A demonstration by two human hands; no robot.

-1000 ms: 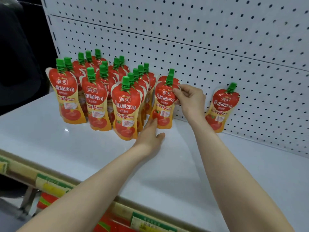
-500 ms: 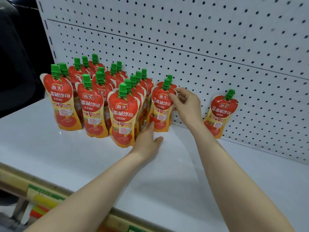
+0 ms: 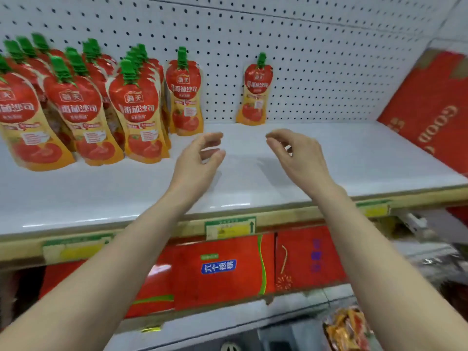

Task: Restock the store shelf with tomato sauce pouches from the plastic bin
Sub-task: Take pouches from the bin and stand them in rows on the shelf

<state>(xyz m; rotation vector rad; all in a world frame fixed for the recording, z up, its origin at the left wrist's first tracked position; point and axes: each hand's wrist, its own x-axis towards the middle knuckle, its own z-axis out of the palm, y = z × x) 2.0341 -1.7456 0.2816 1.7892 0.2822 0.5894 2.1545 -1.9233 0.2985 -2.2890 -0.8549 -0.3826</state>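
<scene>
While both hands were held above the white shelf (image 3: 367, 160), nothing was gripped by either. The left hand (image 3: 195, 163) was seen with its fingers (image 3: 212, 138) loosely curled, parted from the thumb and empty. The right hand (image 3: 301, 160) was likewise seen with fingers (image 3: 277, 138) loosely bent and empty. The two hands were held apart from each other over a bare stretch of shelf. A crowd of tomato sauce pouches (image 3: 76, 107) was stood upright in rows at the left of the shelf, green caps up. One nearer pouch (image 3: 186, 97) was set just right of those rows, close to the pegboard back wall (image 3: 329, 72). A lone pouch (image 3: 255, 92) was stood well apart further right, at the foot of the pegboard. A red carton (image 3: 430, 105) was propped tilted at the shelf's right end. Red boxes (image 3: 228, 269) were shelved below, under a price label (image 3: 230, 228) fixed to the shelf edge.
</scene>
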